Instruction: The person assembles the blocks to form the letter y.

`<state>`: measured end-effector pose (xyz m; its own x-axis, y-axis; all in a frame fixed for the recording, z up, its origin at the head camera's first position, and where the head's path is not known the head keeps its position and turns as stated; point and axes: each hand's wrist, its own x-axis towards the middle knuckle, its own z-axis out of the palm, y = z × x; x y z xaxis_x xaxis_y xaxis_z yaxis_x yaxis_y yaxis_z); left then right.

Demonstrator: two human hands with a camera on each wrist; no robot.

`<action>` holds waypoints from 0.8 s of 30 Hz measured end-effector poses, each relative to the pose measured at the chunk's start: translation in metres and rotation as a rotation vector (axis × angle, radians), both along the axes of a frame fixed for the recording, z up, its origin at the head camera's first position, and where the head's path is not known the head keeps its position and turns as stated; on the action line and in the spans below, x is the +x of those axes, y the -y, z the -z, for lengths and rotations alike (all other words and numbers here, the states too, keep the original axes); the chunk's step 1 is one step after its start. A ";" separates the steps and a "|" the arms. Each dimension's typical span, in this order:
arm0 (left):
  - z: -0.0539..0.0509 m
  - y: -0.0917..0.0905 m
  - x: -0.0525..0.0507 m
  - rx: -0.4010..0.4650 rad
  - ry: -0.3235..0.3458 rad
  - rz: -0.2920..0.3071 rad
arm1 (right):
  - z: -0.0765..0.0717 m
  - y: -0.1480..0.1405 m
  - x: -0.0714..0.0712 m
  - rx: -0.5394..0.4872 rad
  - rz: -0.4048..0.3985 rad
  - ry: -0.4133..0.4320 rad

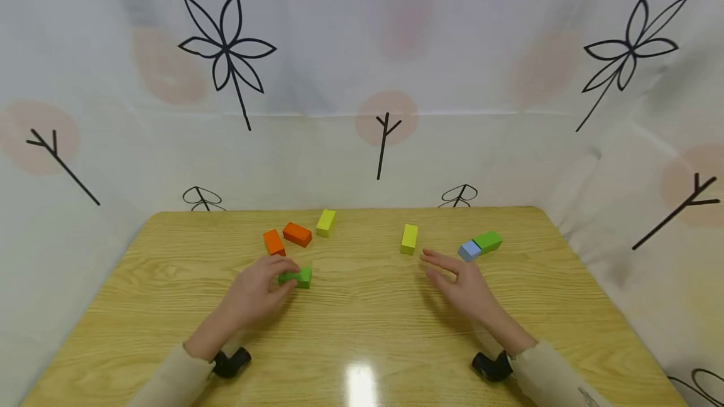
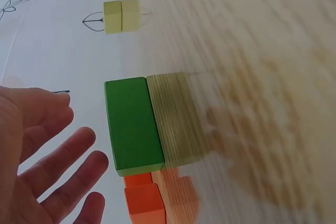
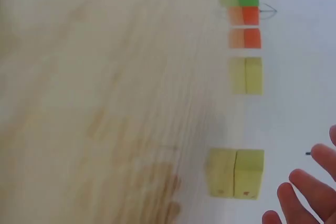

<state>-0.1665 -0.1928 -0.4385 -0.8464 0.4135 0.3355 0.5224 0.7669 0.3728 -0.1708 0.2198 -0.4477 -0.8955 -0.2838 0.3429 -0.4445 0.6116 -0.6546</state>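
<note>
My left hand (image 1: 254,289) hovers over a green block (image 1: 304,278) lying on the table. In the left wrist view its fingers (image 2: 68,156) are apart from the green block (image 2: 134,127), relaxed and spread. Two orange blocks (image 1: 274,242) lie just beyond that hand, and a yellow block (image 1: 325,223) sits farther back. My right hand (image 1: 464,287) holds nothing, with loosely extended fingers above the table. A second yellow block (image 1: 409,239) is just beyond its fingertips. To its right, a light blue block (image 1: 469,250) touches another green block (image 1: 488,242).
All the blocks lie on a wood-grain table (image 1: 362,325). A white cloth (image 1: 317,156) with black plant drawings stands behind the table and along its sides. Black wrist devices (image 1: 232,363) sit below both hands.
</note>
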 end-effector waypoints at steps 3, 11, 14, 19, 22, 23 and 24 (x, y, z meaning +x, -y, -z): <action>0.000 0.001 -0.003 0.018 0.008 -0.014 | 0.000 0.002 -0.004 -0.054 0.008 0.050; 0.004 0.000 -0.010 -0.034 -0.005 -0.014 | 0.002 0.007 -0.019 -0.119 0.033 0.095; 0.005 0.000 -0.012 -0.081 -0.037 -0.002 | 0.002 0.009 -0.025 -0.126 0.051 0.095; 0.003 -0.001 -0.015 -0.120 -0.032 0.023 | 0.001 0.012 -0.035 -0.142 0.061 0.110; 0.001 -0.001 -0.018 -0.127 0.018 0.024 | 0.000 0.014 -0.040 -0.142 0.070 0.129; 0.000 -0.002 -0.019 -0.132 0.032 0.024 | 0.000 0.014 -0.042 -0.142 0.074 0.135; -0.002 -0.002 -0.020 -0.133 0.051 0.023 | 0.000 0.015 -0.043 -0.142 0.078 0.142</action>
<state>-0.1868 -0.1907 -0.4370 -0.8506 0.4709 0.2338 0.5236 0.7991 0.2954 -0.2138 0.2050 -0.4473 -0.9549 -0.1693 0.2438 -0.2968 0.5375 -0.7893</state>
